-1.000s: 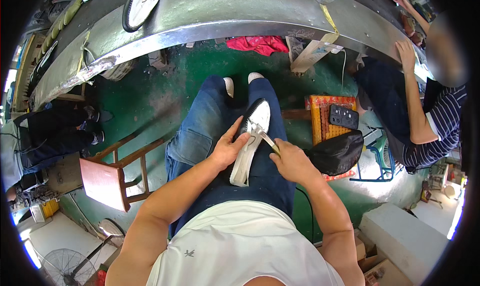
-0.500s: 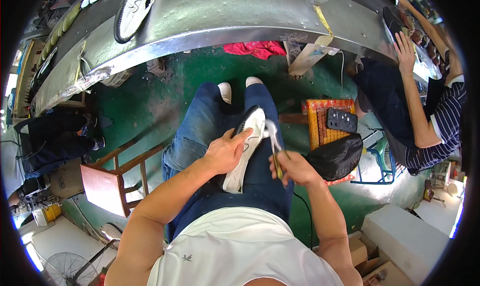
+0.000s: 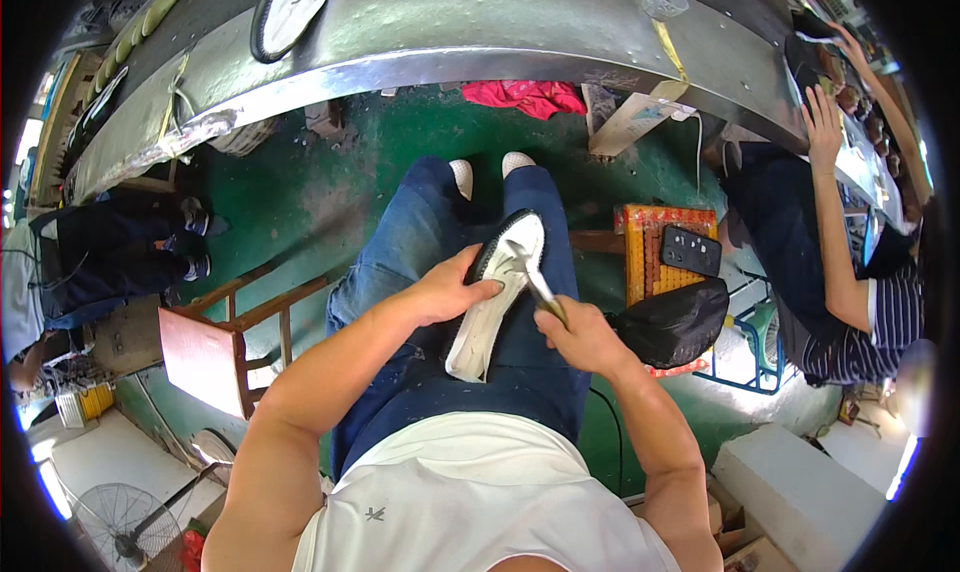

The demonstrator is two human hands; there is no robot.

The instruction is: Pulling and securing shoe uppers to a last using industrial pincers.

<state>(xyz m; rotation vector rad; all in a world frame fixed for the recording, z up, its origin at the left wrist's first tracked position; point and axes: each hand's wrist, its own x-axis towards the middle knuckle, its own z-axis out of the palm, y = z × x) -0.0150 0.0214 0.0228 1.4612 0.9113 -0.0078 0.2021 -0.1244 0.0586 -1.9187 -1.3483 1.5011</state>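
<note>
- We find the white shoe (image 3: 488,322) over the lap (image 3: 418,369), toe (image 3: 528,232) toward one o'clock; we judge it light, soft above, firmer at the black sole edge (image 3: 487,254), best held there.
- Left hand (image 3: 448,290) clasps its nine-o'clock side, thumb (image 3: 487,289) on top.
- Right hand (image 3: 583,338), at four o'clock, grips the hammer (image 3: 539,282).

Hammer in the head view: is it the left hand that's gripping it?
No, the right hand grips the hammer by its handle, while the left hand holds the white shoe.
</note>
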